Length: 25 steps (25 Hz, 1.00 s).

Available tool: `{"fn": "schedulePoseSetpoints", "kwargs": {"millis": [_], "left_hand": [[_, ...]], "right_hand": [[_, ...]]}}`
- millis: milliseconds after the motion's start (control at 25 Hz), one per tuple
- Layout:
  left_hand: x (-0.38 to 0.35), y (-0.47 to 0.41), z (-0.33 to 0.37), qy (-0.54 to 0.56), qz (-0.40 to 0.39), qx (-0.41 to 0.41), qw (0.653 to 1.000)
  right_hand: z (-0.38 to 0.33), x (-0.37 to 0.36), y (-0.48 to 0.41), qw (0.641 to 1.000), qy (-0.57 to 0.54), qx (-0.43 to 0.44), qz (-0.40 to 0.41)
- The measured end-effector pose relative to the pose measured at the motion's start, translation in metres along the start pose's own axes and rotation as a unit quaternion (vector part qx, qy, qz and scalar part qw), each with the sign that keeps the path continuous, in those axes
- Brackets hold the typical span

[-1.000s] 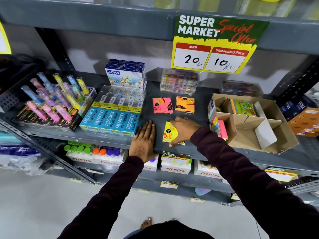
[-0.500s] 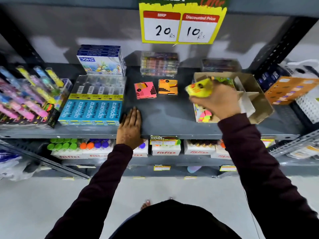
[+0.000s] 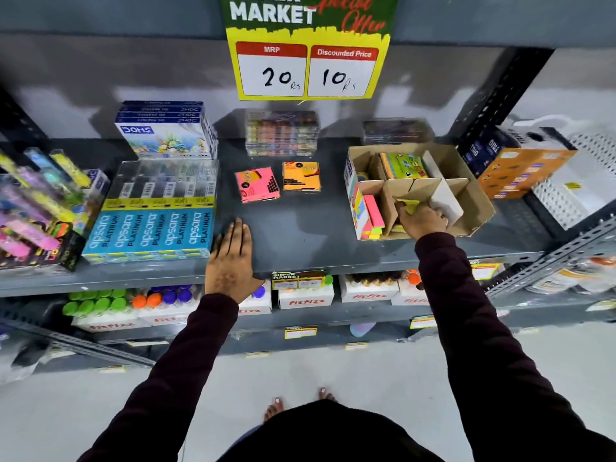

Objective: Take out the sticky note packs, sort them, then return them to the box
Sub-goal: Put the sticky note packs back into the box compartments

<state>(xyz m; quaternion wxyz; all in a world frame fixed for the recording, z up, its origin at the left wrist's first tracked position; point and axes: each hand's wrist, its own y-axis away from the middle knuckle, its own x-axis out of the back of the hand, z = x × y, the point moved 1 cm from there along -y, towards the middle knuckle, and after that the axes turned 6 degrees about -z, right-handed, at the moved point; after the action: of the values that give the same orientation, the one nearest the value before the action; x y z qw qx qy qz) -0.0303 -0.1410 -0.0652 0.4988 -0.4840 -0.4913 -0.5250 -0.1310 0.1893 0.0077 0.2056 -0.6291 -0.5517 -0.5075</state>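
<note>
Dark maroon sleeves run out from the person to a grey metal shelf [image 3: 300, 235]. Her left hand [image 3: 231, 258] lies palm down at the shelf's front edge, fingers straight and pressed together, resting flat on bare metal and holding nothing. Her right hand [image 3: 421, 220] reaches further, wrist bent down into the near middle compartment of an open cardboard box [image 3: 473, 201], and its fingers are closed around a yellow sticky note pack [image 3: 408, 205]; only the pack's top edge shows above the knuckles, just below the cardboard divider. Whether the pack touches the bottom of the compartment cannot be seen.

Left of those fingers, in the neighbouring compartment, a multicolour sticky note stack [image 3: 373, 215] stands on edge, pink uppermost. Beyond the fingertips, in the far compartment, sits a green sticky note pack [image 3: 403, 165]. A loose white divider flap [image 3: 445, 198] leans just to the right of the hand, crowding the slot.

Between the two hands, further back on the shelf, a pink sticky note pack [image 3: 258, 185] and an orange sticky note pack [image 3: 301, 176] lie flat, side by side and slightly apart. Just beside the left hand's little finger is a row of blue Apsara pencil boxes [image 3: 150, 231], with DOMS boxes [image 3: 163, 135] behind. A yellow price sign [image 3: 308, 71] hangs above.
</note>
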Motion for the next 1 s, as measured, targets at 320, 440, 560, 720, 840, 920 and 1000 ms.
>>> {"fn": "schedulePoseSetpoints", "kwargs": {"millis": [320,440,560,720,840,920,1000], "left_hand": [[0.001,0.002,0.000,-0.016,-0.004,0.001,1.000],[0.003,0.002,0.001,0.002,0.002,-0.009,1.000],[0.006,0.003,0.002,0.012,-0.006,-0.001,1.000],[0.007,0.003,0.002,0.024,-0.005,-0.003,1.000],[0.007,0.004,0.003,0.027,-0.004,0.000,1.000],[0.006,0.003,0.004,0.021,0.001,0.006,1.000],[0.005,0.004,0.003,0.009,0.010,0.011,1.000]], "right_hand": [[-0.008,0.001,0.022,0.994,0.095,0.007,-0.048],[-0.041,0.019,0.040,0.989,0.102,0.098,0.051],[-0.097,0.013,0.055,0.968,0.107,0.218,0.060],[-0.173,-0.041,0.057,0.939,0.153,0.302,-0.055],[-0.208,-0.075,0.045,0.929,0.183,0.311,-0.083],[-0.225,-0.090,0.035,0.928,0.193,0.303,-0.099],[-0.236,-0.103,0.029,0.932,0.200,0.281,-0.112]]}}
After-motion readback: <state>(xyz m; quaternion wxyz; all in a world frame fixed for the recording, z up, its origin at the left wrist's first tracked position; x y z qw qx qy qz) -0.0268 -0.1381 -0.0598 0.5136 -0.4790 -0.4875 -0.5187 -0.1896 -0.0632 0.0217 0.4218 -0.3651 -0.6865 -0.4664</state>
